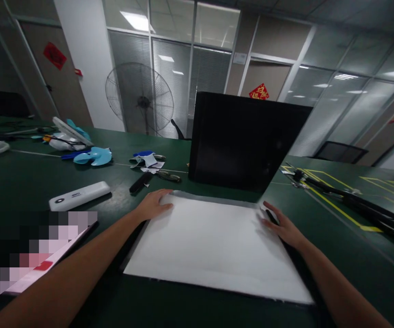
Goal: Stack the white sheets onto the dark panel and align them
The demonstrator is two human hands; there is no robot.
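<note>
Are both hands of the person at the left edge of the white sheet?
No, the left hand is at the far left corner of the white sheet, the right hand at its right side.

Premises present as an office. Observed: pale-framed glass partitions [364,57] with grey slatted blinds [210,73] — plus a black mesh-backed chair [339,152] beside a broad dark-green table [360,259].

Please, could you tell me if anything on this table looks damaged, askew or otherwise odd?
The large white rectangular paper-like sheet looks slightly ragged along the edge nearest the viewer, while its side edges look straight; blur prevents certainty. The flat pink object at left is partly pixelated, so I cannot judge it.
</note>
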